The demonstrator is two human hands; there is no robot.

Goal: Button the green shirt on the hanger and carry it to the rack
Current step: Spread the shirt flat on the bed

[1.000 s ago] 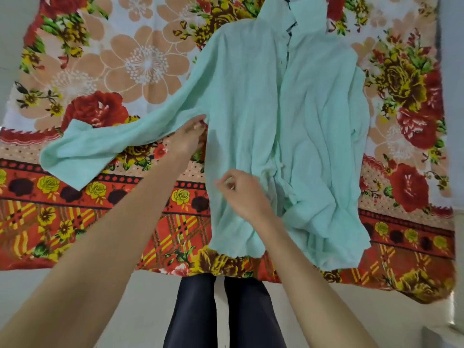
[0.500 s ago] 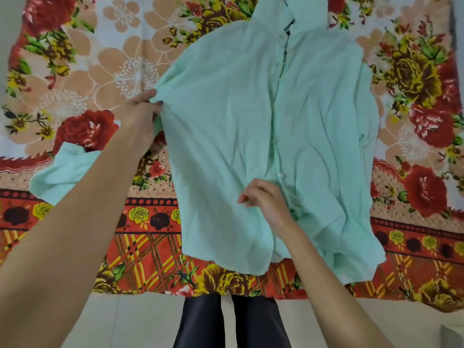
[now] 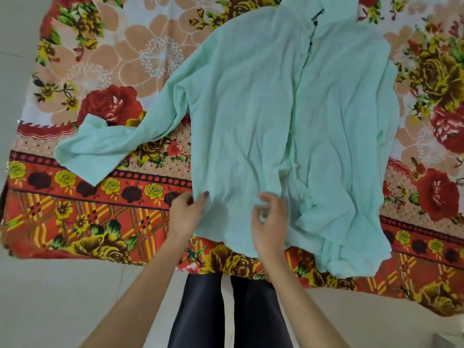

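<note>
Low in the frame, the left hand (image 3: 185, 214) pinches the edge of the green shirt (image 3: 251, 109), which is spread on a floral sheet (image 3: 100, 217). The right hand (image 3: 270, 219) curls over the hem; I cannot tell whether it grips.

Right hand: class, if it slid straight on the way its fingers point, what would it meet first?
Probably the green shirt itself: the right hand points away from the person over the lower front, towards the button strip. Its height above the cloth is unclear.
</note>
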